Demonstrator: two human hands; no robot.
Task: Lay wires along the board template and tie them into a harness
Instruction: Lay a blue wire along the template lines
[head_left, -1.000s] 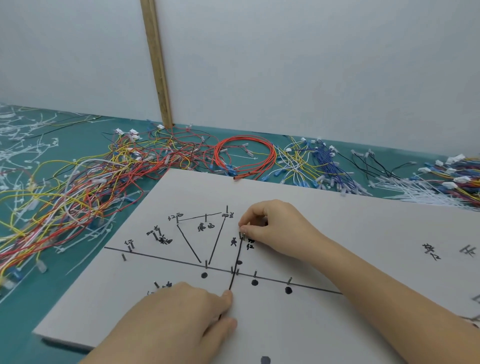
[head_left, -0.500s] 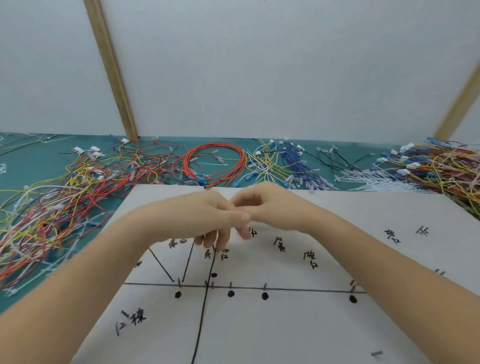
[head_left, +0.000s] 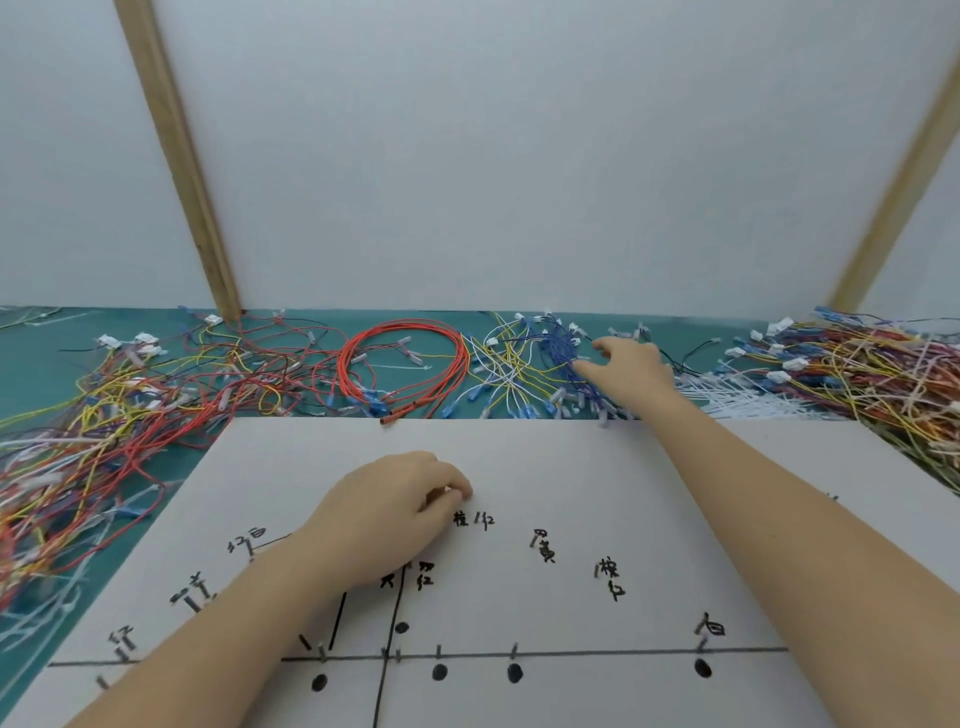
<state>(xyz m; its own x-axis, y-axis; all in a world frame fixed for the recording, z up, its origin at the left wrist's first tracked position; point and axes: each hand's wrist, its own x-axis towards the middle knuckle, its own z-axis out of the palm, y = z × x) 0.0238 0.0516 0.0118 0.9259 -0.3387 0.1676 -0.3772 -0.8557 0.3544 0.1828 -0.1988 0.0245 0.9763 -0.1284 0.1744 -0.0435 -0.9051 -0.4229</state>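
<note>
The white board template (head_left: 597, 478) lies in front of me, marked with black lines, dots, small pins and handwritten labels. My left hand (head_left: 389, 514) rests on the board near its middle with fingers loosely curled; I cannot see whether anything is pinched in them. My right hand (head_left: 626, 366) is stretched beyond the board's far edge, fingers spread over the pile of blue wires (head_left: 563, 353). A black line on the board (head_left: 389, 639) runs down from under my left hand.
Red wire coil (head_left: 405, 364) lies behind the board. Yellow-and-white wires (head_left: 501, 364) sit beside the blue ones. Large tangled harness piles fill the left (head_left: 104, 426) and right (head_left: 857, 374) of the green mat. White cable ties (head_left: 737, 400) lie at right. Two wooden posts (head_left: 176, 156) lean on the wall.
My hands were together over the board; now the right hand has reached out to the blue wires, and the left hand has settled on the board. The view has tilted upward.
</note>
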